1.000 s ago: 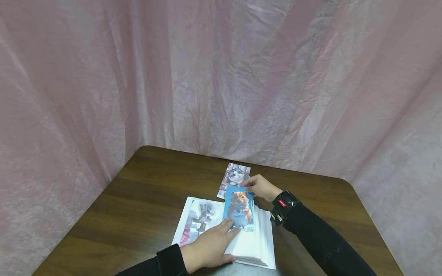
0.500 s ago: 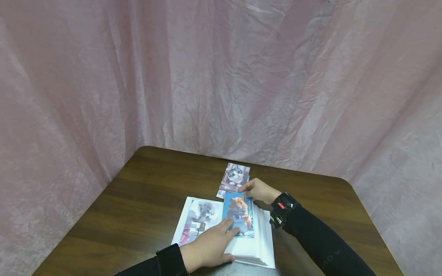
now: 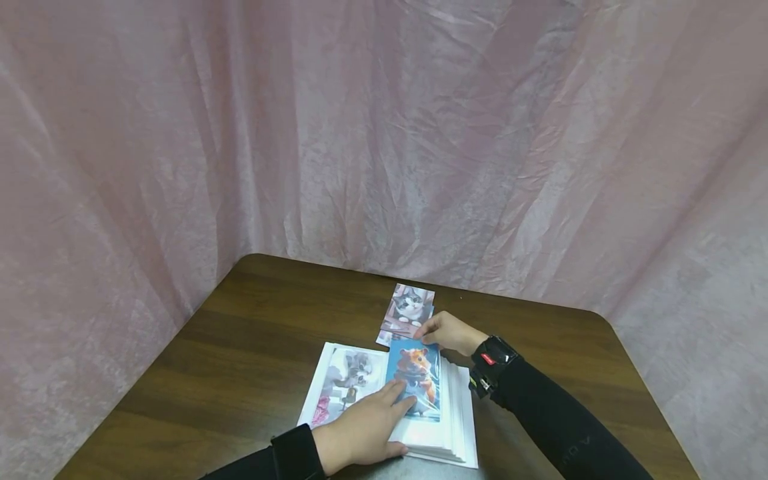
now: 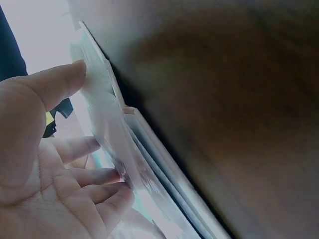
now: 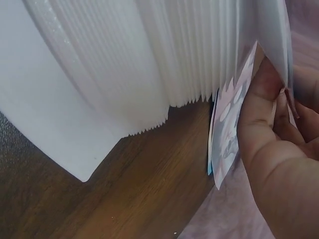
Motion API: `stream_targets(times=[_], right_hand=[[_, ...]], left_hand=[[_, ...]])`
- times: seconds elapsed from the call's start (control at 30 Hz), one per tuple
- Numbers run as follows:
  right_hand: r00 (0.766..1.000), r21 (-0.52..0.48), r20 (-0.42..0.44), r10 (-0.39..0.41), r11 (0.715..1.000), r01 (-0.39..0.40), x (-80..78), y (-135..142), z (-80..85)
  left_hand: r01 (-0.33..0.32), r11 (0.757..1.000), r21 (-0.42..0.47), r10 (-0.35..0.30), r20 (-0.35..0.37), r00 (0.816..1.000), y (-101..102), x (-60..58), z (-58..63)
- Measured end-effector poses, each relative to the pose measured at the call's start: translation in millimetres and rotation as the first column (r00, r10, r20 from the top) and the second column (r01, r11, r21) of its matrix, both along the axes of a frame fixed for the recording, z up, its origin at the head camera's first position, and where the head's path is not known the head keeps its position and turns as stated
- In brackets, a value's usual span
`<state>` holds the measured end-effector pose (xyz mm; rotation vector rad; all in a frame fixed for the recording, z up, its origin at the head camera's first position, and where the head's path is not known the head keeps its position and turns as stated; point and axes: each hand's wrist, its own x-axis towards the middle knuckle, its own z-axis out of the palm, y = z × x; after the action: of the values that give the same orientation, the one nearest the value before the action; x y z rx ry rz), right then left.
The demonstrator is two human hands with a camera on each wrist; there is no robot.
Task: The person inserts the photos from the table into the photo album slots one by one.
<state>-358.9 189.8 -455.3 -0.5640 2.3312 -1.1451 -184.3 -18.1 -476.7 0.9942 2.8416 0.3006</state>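
An open photo album [image 3: 429, 437] with white pages lies near the table's front. On its right page sits a blue picture card [image 3: 415, 373] showing a hamster, apparently partly inside the page's clear sleeve. My right hand [image 3: 451, 332] pinches the card's top edge between thumb and fingers; in the right wrist view the thumb [image 5: 261, 119] stands against the page edge. With fingers extended, my left hand [image 3: 369, 427] rests on the album, its fingertips over the card's lower left part. In the left wrist view the left hand [image 4: 60, 164] has its fingertips against the pages [image 4: 109, 124].
Beyond the album lie loose picture cards, with a cat card [image 3: 409, 307] on top. A grey cat picture [image 3: 354, 373] fills the album's left page. The brown wooden table [image 3: 288, 300] ends at a pink curtain [image 3: 384, 147].
The hamster card has slid down the right page toward me, and my right hand has moved down with it. My left hand has stayed in place.
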Motion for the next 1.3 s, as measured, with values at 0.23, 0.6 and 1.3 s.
stream_targets(times=[0.23,0.6,1.3], right_hand=[[0.979,0.102,-0.182,0.096,0.992,-0.078,-3.4,-4,-5.4],[0.919,0.25,-0.324,0.224,0.957,-0.145,-7.7,-17,-6.8],[0.938,0.179,-0.15,0.312,0.942,-0.284,-10.5,-23,-1.6]], left_hand=[[0.008,1.0,-0.002,-0.008,-0.001,1.0,-1,-0.1,-1.0],[0.01,1.0,-0.018,-0.01,0.004,1.0,1,1.1,0.6],[0.003,1.0,0.012,-0.003,0.008,1.0,-1,-2.5,-3.3]])
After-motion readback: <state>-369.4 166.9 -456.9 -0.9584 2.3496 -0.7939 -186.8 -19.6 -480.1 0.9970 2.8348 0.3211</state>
